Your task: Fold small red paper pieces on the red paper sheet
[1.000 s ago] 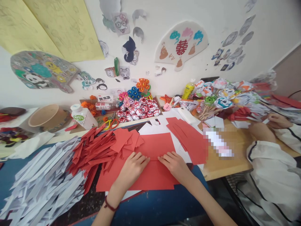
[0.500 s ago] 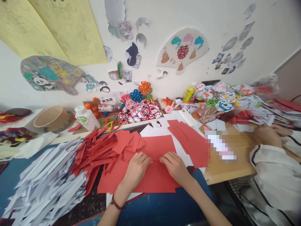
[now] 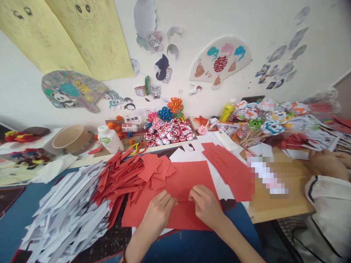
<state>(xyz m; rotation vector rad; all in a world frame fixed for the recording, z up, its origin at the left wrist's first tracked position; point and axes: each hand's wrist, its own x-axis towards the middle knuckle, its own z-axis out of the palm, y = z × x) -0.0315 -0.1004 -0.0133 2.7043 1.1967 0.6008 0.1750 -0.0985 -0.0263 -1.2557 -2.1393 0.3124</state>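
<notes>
My left hand (image 3: 159,211) and my right hand (image 3: 206,205) face each other over a stack of red paper sheets (image 3: 192,171). Between them is a small red paper piece (image 3: 182,201), each hand pinching one end of it. Its outline is hard to make out against the red sheets below, and parts of it hide behind my fingers. Left of the sheets lies a heap of folded red paper strips (image 3: 120,177), with flat red pieces (image 3: 155,168) on its right side. Farther left spreads a large pile of folded white paper strips (image 3: 68,212).
More red sheets (image 3: 227,171) lie on white paper to the right. Red-and-white paper flowers (image 3: 171,132), scissors (image 3: 139,147) and a white bottle (image 3: 110,140) stand behind. At far right, another person's sleeve (image 3: 329,201) and hands rest by the wooden table (image 3: 274,208).
My hands have come lower and nearer to me over the red sheets, the small piece still between them. The whole view has shifted, so things appear farther right and slightly lower.
</notes>
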